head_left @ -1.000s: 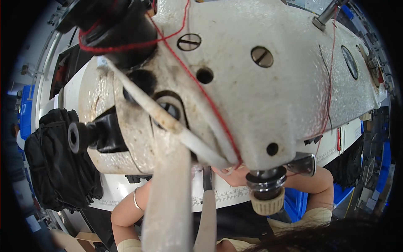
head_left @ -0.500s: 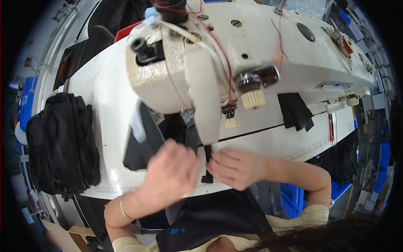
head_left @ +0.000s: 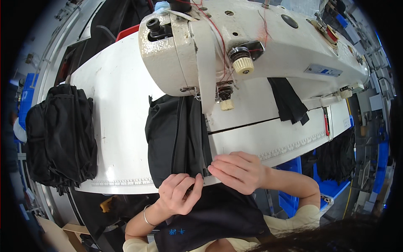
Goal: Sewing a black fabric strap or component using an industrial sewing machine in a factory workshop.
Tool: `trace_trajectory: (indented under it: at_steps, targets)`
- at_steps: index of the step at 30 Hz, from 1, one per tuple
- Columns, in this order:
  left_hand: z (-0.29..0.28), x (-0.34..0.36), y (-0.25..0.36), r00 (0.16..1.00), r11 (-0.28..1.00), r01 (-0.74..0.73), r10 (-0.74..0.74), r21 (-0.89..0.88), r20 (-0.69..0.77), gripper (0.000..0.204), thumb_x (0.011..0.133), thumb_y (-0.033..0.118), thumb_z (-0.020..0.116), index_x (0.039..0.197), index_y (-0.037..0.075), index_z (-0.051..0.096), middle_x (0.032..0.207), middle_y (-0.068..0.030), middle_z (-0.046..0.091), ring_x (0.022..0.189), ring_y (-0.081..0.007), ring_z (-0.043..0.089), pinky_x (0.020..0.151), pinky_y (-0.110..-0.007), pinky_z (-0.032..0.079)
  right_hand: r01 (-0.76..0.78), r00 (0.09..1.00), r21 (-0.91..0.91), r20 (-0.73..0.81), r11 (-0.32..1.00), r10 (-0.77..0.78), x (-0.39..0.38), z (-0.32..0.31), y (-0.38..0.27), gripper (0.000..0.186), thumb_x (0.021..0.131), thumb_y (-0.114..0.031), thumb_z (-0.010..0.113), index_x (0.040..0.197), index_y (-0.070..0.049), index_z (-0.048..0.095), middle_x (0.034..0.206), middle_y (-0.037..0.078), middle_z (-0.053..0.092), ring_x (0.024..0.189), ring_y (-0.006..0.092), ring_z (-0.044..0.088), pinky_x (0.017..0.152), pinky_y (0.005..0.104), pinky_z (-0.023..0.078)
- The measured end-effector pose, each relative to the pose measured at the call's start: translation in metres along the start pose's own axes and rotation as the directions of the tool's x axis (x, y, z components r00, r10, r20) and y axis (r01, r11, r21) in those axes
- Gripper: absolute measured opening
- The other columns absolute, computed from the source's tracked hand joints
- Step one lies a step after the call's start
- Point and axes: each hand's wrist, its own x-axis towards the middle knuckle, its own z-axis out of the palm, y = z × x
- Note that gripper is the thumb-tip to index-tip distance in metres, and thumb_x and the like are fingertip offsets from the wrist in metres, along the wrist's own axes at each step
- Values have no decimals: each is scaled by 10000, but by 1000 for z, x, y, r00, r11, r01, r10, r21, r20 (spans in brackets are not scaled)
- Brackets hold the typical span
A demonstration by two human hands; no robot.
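Observation:
A black fabric piece with a zipper [head_left: 166, 138] lies on the white sewing table, running from beneath the head of a sewing machine [head_left: 166, 63] to the front edge. My left hand [head_left: 179, 194] is closed on its lower edge, fingers curled beside the zipper's near end. My right hand [head_left: 239, 171] has its fingers pressed together at the fabric's right edge, pinching the end of a narrow black strip [head_left: 206, 151]. The upper end of the fabric is hidden under the machine head.
A tall stack of black fabric pieces [head_left: 61, 138] sits on the left. Several black strips [head_left: 289, 101] lie under the machine arm at right, near a red-handled tool [head_left: 326, 122]. Past the right edge, blue bins [head_left: 291, 199] and more black cloth [head_left: 336, 159] are below. A ruler scale [head_left: 294, 145] follows the front edge.
The black fabric, folded and tilted before, now lies flatter with its zipper showing. My left hand has come down toward the front edge; my right stays near the strip. The view has shifted slightly.

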Motion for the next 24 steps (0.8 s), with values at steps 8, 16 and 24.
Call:
trace_trajectory:
  at_steps: [8,16,24]
  targets:
    - [-36,42,-43,840,745,534,-521,-401,151,389,690,-164,535,1028,-45,685,857,-124,593,696,-250,571,643,-316,490,10,975,-22,222,1000,-5,-7,-2,-3,229,729,-71,672,940,18,689,959,115,653,934,226,643,716,301,521]
    - [-10,32,-17,938,985,-173,170,-17,301,240,748,66,623,956,-31,692,1065,-145,666,784,-182,558,704,-295,472,-88,962,-57,255,995,99,-15,1,-12,266,700,-96,634,927,41,664,987,132,633,1033,271,606,834,350,512]
    - [11,11,-8,947,992,-112,123,-56,298,262,720,38,624,951,-74,678,1108,-185,666,740,-183,574,660,-284,487,-68,966,-48,247,996,78,-22,2,-11,285,680,-83,635,925,59,662,994,140,633,1047,293,616,834,363,520]
